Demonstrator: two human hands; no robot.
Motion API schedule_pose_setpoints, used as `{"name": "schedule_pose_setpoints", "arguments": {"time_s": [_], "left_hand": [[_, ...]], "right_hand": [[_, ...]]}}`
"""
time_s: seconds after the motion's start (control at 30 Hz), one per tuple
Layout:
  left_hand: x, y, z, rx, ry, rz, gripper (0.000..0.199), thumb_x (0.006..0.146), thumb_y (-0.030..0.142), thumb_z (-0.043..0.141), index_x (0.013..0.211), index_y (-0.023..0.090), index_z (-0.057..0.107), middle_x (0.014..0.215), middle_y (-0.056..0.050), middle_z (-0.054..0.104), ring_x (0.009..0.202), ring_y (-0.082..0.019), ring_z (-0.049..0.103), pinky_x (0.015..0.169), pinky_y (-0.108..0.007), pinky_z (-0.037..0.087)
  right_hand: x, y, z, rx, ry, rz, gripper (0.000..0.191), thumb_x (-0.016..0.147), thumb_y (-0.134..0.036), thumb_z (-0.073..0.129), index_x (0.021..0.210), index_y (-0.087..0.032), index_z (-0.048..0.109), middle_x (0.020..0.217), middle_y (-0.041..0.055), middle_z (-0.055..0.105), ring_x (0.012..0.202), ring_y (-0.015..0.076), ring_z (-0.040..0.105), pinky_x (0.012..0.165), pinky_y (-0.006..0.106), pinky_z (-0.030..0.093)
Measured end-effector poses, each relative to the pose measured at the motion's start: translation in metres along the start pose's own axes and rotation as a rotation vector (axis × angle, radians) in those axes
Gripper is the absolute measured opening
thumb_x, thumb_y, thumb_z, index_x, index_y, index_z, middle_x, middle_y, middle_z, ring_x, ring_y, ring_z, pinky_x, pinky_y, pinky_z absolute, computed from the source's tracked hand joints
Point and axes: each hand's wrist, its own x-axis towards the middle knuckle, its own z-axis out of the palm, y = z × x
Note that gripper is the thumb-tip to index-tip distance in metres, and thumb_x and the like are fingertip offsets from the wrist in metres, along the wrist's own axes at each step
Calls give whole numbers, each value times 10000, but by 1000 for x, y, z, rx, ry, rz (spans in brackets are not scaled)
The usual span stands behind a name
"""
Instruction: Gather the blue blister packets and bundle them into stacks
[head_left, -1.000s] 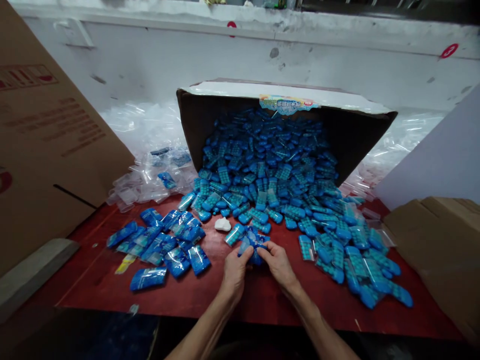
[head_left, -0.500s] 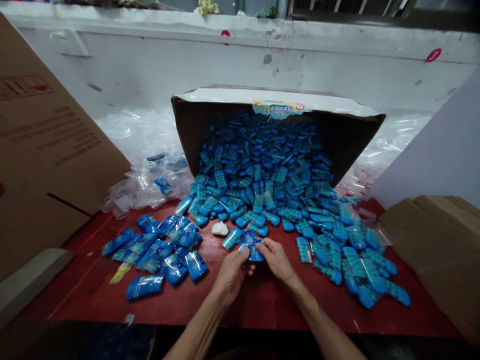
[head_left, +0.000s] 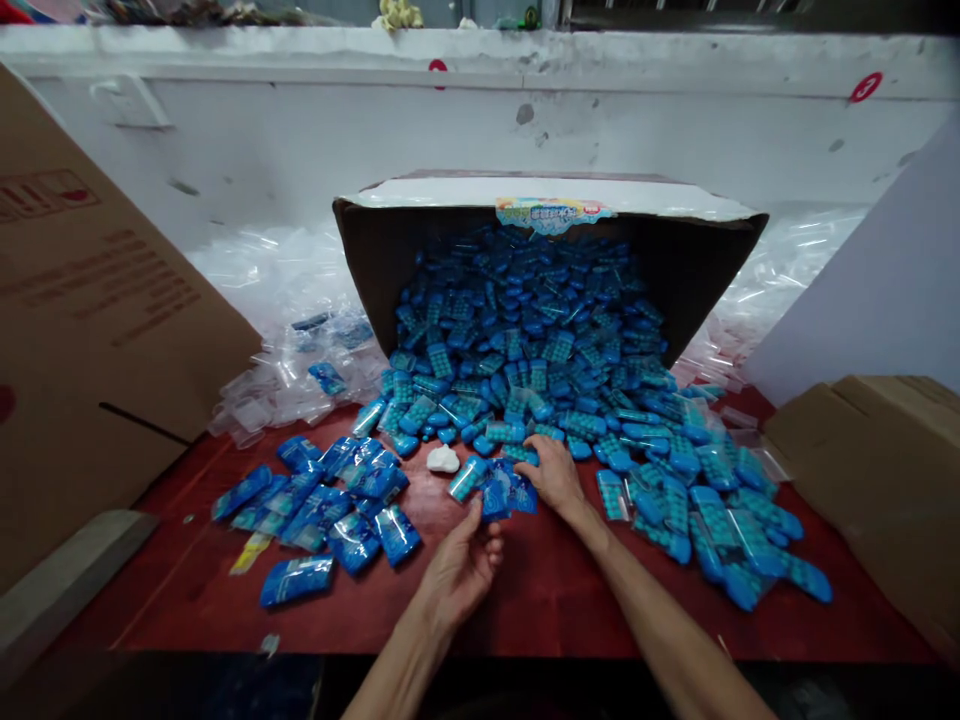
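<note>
My left hand point(head_left: 463, 565) is closed, its thumb and forefinger pinching the lower left edge of a flat blue printed wrapper point(head_left: 501, 492). The other fingers curl beneath. My right hand point(head_left: 556, 475) is just above the wrapper's right side, thumb and forefinger apart, with nothing between them. Its fingertips are close to a clear-and-blue pack of teal pellets point(head_left: 519, 453) at the front of the heap; whether they touch it I cannot tell. Another pellet pack point(head_left: 469, 478) lies left of the wrapper, beside a white lump point(head_left: 442, 459).
A tipped carton point(head_left: 360, 270) spills a heap of pellet packs point(head_left: 525, 350) onto the red table point(head_left: 525, 620). Wrapped blue packs point(head_left: 300, 575) lie left. Clear plastic pieces point(head_left: 262, 390) are piled behind. Cardboard boxes point(head_left: 97, 300) point(head_left: 862, 480) stand at both sides.
My right hand has let go of the wrapper and moved up and right, its fingers opening towards the heap. My left hand has shifted slightly down and left, at the wrapper's edge.
</note>
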Motion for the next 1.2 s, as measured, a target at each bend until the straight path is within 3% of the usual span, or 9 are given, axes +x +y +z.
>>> {"name": "schedule_pose_setpoints", "arguments": {"time_s": [0.2,0.3,0.53,0.73,0.93,1.2], "left_hand": [[4,0,0,-89,-13,-16,146,757,269,520,699,142,478,517,2,524,415,-64,487,371,-147,380],[4,0,2,-114,-4,-26,154,738,273,547,689,139,487,498,0,528,413,-73,499,379,-154,401],[4,-5,2,-80,19,4,154,727,276,559,697,136,503,494,-8,548,406,-83,514,378,-160,412],[4,-9,1,-48,37,53,152,744,290,535,836,171,517,497,-1,559,406,-84,516,384,-158,403],[3,-11,-1,5,19,116,190,702,312,584,754,142,520,515,-16,571,438,-88,530,407,-164,413],[1,-9,-4,18,24,130,208,692,329,591,720,134,523,510,-16,574,454,-95,545,414,-166,417]], "right_hand": [[-28,1,-38,592,-92,52,210,734,-312,519,909,-198,537,872,4,579,780,152,528,700,260,407],[-47,-5,-55,651,-136,53,220,700,-274,555,909,-207,549,880,1,573,782,151,527,703,262,410],[-63,-20,-67,469,-118,-133,215,704,-235,572,917,-215,540,944,28,542,902,175,495,799,306,399],[-70,-24,-62,165,-26,-300,226,736,-237,563,960,-211,542,951,62,533,885,197,485,753,334,422],[-75,-33,-68,-27,-5,-319,223,760,-255,535,978,-207,543,916,69,528,828,198,484,695,330,429],[-79,-34,-63,22,-12,-279,215,753,-254,543,963,-212,539,925,61,523,837,198,482,710,329,425]]}}
